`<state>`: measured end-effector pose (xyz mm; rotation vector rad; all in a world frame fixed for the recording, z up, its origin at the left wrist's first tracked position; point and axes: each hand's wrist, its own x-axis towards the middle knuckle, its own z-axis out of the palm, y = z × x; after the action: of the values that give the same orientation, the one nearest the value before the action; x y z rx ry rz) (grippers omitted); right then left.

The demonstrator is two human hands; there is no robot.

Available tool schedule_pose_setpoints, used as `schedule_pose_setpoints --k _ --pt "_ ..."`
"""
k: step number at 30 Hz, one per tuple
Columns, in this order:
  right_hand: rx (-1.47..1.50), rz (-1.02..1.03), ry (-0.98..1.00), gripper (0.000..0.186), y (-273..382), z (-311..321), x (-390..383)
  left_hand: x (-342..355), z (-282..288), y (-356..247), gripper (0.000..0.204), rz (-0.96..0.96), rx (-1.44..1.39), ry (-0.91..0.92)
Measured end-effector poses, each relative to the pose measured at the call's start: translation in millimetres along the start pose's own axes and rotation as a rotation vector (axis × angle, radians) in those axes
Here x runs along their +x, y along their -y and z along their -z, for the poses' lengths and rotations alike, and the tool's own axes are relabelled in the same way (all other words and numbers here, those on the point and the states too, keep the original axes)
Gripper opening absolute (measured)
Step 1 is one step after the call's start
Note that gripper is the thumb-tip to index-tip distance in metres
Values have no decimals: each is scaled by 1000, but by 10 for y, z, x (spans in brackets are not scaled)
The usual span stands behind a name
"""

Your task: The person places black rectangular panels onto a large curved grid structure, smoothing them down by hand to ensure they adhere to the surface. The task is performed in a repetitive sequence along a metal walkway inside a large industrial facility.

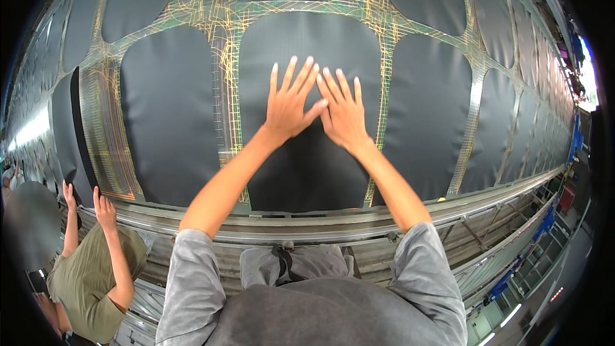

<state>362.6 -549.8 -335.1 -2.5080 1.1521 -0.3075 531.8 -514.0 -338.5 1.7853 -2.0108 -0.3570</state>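
Observation:
Side by side near the centre of a dark grey rounded sheet (307,173), my left hand (288,106) and my right hand (343,112) lie flat with fingers spread. The left thumb meets or nearly meets the right hand's fingers. The sheet is one of several similar patches on a large panel, set between strips (227,83) covered in yellow and green lines. Both forearms reach in from the lower edge. Neither hand appears to hold anything.
A co-worker (96,269) at lower left has both hands raised to a dark flap (80,134) on the panel's left. A metal rail (320,224) runs along the panel's near edge. Railings, blue parts (544,218) and metal framework are at lower right.

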Motion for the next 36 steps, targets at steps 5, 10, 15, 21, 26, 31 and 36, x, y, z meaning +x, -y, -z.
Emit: schedule_pose_setpoints --k 5,10,15,21,26,31,36 --pt "-62 68 -81 56 -366 14 618 523 -108 333 71 -8 50 -63" --pt "-90 74 -143 52 -553 -23 967 927 -61 580 69 22 166 -126" --pt "-99 46 -158 52 -489 -53 920 886 -108 566 64 33 233 -144" --pt "-25 -202 -156 54 322 -242 217 7 -76 39 55 154 128 -75" --pt "-18 -285 44 55 1055 -188 -1123 -1427 236 -399 61 184 22 98" --pt "-70 -261 80 63 1361 -210 -1866 -2255 379 -577 67 222 37 119" --pt "-102 -245 43 64 1448 -207 -1906 -2316 502 -605 68 180 24 48"
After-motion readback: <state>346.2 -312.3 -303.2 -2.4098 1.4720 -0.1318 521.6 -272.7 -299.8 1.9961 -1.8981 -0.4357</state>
